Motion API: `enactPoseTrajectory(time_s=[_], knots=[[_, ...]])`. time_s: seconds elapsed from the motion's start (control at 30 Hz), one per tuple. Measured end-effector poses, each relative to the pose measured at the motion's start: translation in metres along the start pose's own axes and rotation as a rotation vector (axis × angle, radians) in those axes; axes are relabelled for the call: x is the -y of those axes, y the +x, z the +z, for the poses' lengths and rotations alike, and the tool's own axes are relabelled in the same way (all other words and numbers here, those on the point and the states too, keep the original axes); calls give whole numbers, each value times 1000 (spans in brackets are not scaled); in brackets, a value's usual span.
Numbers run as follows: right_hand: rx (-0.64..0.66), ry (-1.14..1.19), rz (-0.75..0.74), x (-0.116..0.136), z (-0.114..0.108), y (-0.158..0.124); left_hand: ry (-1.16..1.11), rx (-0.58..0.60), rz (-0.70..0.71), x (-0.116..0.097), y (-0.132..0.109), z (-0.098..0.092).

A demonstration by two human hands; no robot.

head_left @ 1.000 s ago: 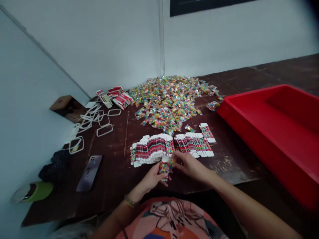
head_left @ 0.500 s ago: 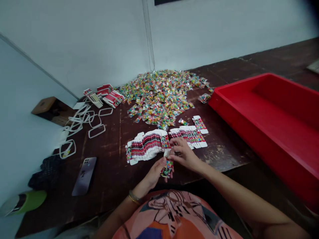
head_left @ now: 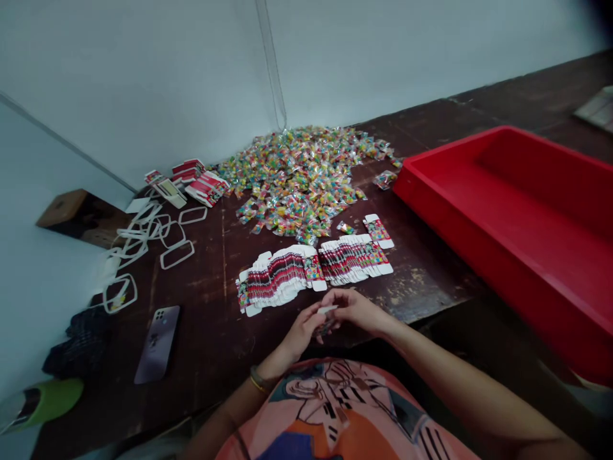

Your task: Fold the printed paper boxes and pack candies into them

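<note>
Close to my body, at the table's front edge, both hands meet on one small printed carton (head_left: 327,309) with a white flap. My left hand (head_left: 304,329) is closed around its left side. My right hand (head_left: 354,311) has its fingers bent onto the flap from the right; fingers hide most of the carton. Just beyond them lie two fanned rows of flat printed cartons, a left row (head_left: 280,279) and a right row (head_left: 347,259). Behind these spreads a large heap of small clear packets (head_left: 306,176) of colourful candy. A single candy packet (head_left: 345,228) lies before the heap.
A deep red tray (head_left: 479,211) occupies the right side. At the left are white band loops (head_left: 177,254), a phone (head_left: 157,345), a brown box (head_left: 81,217), dark cloth (head_left: 79,342) and a green item (head_left: 60,399). More stacked cartons (head_left: 208,187) lie near the wall.
My right hand has come down from beside the carton rows to meet my left hand. The carton has turned, so its printed face now shows less. The view has shifted slightly.
</note>
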State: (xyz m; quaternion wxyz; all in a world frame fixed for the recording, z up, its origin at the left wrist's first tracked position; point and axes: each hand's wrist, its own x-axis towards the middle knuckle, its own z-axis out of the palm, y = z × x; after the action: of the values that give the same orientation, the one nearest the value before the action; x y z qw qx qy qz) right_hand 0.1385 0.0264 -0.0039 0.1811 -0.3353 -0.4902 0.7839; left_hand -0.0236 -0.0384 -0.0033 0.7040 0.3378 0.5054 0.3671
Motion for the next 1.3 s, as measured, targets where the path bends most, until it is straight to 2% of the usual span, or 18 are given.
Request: enactPoseTrajectory(time_s=[0.1,0.2,0.3,0.43,0.63,0.7,0.8,0.83,0.9,0.97,1.0,1.03,1.1,1.13,1.2,1.3], knots=[[19,-316,-207,18,-1,-5,16,-12,2,-3,5,0],[72,-529,-424,33,-11,-14,-97,29,-33,-8,11,2],[59,-517,-426,37,-24,-22,-168,108,-26,-13,16,7],[-60,-392,-345,32,-35,-27,-184,277,-18,-13,17,11],[-206,-663,-526,8,-28,-48,-155,233,-123,1,17,26],[-257,-658,-492,2,-36,-70,-176,300,-176,4,17,36],[-185,-621,-310,7,-69,-118,-100,451,-201,1,17,44],[-145,-634,-237,11,-83,-133,-52,461,-187,-1,18,44],[-123,-713,-114,21,-108,-147,27,401,-150,-5,21,41],[-261,-865,-35,29,-123,-134,54,322,-133,-7,26,39],[-385,-946,-8,33,-126,-117,54,300,-132,-7,29,39],[-590,-1034,28,35,-127,-95,56,287,-134,-7,31,39],[-824,-1081,77,38,-127,-46,66,280,-150,-5,33,41],[-963,-1110,152,39,-127,-25,74,277,-158,-5,34,42],[-1056,-1108,222,39,-129,6,91,262,-174,-4,33,43],[-1031,-1069,254,40,-139,20,109,221,-194,-5,31,43]])
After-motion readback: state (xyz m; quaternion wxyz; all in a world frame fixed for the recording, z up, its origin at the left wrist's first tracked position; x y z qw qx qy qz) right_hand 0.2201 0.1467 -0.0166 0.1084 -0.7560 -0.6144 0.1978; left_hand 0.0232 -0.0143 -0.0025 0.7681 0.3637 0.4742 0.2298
